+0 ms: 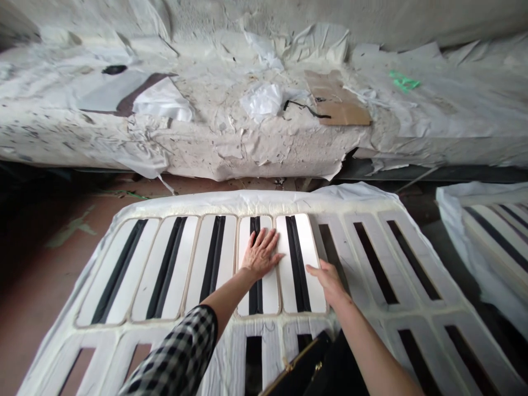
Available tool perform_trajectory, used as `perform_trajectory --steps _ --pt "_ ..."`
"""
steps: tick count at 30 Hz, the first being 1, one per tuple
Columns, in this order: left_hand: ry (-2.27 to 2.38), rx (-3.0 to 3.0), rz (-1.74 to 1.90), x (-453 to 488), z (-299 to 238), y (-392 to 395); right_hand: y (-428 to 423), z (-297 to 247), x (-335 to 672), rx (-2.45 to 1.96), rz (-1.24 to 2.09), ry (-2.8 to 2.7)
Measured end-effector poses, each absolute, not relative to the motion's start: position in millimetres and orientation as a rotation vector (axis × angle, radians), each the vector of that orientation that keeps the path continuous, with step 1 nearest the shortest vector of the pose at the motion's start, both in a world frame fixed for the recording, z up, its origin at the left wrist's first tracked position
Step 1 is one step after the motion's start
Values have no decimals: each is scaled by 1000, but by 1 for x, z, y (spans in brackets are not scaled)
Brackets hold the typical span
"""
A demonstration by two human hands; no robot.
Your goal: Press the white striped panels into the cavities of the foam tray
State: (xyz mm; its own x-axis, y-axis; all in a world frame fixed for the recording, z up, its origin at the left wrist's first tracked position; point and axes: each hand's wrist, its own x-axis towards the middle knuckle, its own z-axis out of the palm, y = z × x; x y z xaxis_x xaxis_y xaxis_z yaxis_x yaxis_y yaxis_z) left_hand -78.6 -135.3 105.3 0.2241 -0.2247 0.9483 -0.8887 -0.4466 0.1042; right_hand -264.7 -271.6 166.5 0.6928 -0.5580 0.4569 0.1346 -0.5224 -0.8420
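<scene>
A wide white frame [231, 202] with rows of long slots lies in front of me. Several slots on its left half hold white panels with black stripes. My left hand [260, 253] lies flat and open on one such panel [269, 286] near the middle. My right hand [325, 278] rests on the right edge of the neighbouring striped panel [303, 247], fingers stretched and close together, holding nothing I can see. The slots to the right of it are dark and open.
Beyond the frame stands a long bench [264, 137] coated in white residue, with crumpled plastic [259, 99], a cardboard piece [338, 99] and a black cord. A second slotted frame [490, 231] lies at the right. Brown floor [37, 264] shows at the left. A dark bag [305, 363] hangs below.
</scene>
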Motion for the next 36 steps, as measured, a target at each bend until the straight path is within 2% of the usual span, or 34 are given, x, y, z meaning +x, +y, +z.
perform_trajectory --steps 6,12,16,28,32,36 --pt "-1070 1845 1255 -80 107 -137 -268 162 -264 -1946 -1017 341" --pt "-1173 1838 1272 -88 102 -139 -277 174 -262 -1970 -899 367" --pt "-1186 1845 1257 -97 96 -147 -279 169 -259 -2018 -1020 395" --pt "-1164 1814 1247 -137 88 -175 -260 164 -252 -2536 -1305 670" --pt "-1168 1851 1224 -140 89 -177 -240 174 -283 -2732 -1359 731" --pt "-1177 1870 1190 -141 89 -177 -250 164 -372 -2773 -1504 792"
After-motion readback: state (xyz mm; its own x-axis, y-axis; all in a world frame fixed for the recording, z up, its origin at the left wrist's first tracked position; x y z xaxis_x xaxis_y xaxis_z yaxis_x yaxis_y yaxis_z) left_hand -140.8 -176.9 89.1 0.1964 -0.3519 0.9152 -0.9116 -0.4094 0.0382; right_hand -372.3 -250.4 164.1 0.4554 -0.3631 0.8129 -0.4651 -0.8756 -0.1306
